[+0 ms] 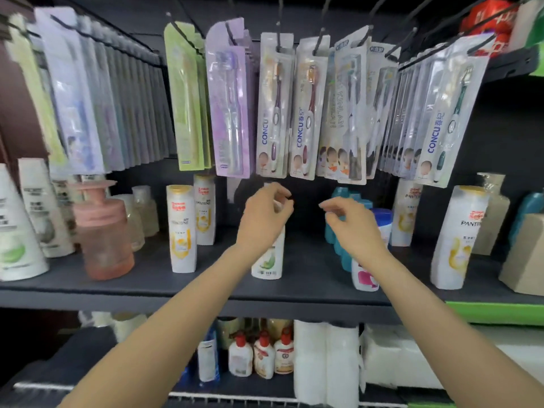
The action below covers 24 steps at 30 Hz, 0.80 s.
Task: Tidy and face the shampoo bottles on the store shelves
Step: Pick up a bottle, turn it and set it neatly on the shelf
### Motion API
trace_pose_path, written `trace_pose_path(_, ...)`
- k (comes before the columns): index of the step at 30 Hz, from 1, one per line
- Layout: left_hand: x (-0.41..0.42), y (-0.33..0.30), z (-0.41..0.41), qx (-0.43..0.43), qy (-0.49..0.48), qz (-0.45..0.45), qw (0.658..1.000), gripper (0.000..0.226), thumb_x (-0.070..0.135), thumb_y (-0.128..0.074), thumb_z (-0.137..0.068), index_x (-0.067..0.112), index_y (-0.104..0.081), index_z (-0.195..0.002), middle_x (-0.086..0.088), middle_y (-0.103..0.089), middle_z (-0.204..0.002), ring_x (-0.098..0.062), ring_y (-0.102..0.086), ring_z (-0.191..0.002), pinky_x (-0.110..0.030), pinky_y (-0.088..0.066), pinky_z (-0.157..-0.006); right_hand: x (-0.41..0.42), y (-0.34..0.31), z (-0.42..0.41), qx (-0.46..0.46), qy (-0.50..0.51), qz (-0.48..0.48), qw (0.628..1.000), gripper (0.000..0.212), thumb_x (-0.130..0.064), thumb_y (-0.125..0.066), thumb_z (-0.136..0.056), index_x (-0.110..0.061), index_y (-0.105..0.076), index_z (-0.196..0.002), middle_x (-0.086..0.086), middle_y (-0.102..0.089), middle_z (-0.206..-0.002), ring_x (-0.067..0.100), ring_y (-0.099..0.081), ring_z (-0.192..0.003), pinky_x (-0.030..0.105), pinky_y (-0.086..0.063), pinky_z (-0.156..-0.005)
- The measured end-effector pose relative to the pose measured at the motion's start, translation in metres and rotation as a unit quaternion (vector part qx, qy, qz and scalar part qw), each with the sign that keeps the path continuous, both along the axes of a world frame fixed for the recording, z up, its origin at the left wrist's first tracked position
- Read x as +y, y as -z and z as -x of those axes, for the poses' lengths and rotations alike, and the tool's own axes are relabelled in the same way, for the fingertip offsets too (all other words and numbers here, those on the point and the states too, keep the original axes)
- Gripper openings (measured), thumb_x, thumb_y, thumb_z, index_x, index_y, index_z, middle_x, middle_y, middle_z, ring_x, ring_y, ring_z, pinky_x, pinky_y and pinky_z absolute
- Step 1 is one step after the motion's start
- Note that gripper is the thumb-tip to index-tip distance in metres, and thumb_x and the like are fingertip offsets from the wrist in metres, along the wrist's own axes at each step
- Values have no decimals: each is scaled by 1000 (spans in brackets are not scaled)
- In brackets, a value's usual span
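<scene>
A dark shelf (153, 285) spans the view, with toothbrush packs (275, 107) hanging in rows on hooks above it. Along its left end stand white bottles and a pink pump bottle (103, 231). Left of the middle, two white and gold shampoo bottles (181, 228) stand upright, one at the front edge and one just behind it. Near the right end stands another white and gold bottle (457, 237), beside a cardboard box (527, 254).

At the middle of the front edge stands a white bottle with a green label (269, 257), upright. The left hand (265, 216) is in front of its top, fingers curled; whether they grip the cap cannot be told. To the right, teal bottles (341, 245) and a white bottle with a pink label (363, 275) stand close together near the front edge. The right hand (350, 225) hovers before them, fingers loosely bent, holding nothing visible.
</scene>
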<state>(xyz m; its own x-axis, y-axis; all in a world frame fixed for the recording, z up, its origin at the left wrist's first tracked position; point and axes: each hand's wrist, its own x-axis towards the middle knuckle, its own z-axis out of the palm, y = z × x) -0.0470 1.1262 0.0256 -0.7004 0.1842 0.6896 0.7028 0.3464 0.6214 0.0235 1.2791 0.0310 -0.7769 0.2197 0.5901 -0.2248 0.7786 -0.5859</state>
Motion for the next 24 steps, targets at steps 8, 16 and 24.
trace_pose_path(8,-58,23,30,-88,-29,49,994,43,21,-61,-88,13,-48,-129,-7,-50,-123,-15,-52,-98,-23,-39,-82,-59,23,27,-99,-14,53,994,44,-13,-51,-94,-16,-45,-137,7,-49,-134,13,-52,-103,21,-37,-84)
trace_pose_path(16,-66,27,42,-182,75,117,973,40,24,-54,-93,24,-47,-132,1,-60,-117,-14,-56,-106,-28,-44,-89,-69,31,50,-108,-47,143,983,39,-18,-56,-93,-13,-47,-130,4,-59,-119,13,-55,-99,27,-44,-84)
trace_pose_path(24,-63,41,34,-185,145,96,967,56,15,-65,-85,33,-41,-132,-1,-58,-107,-18,-63,-95,-35,-51,-90,-63,39,56,-90,-87,217,968,23,-17,-68,-83,-17,-57,-104,2,-65,-102,20,-65,-95,43,-55,-83)
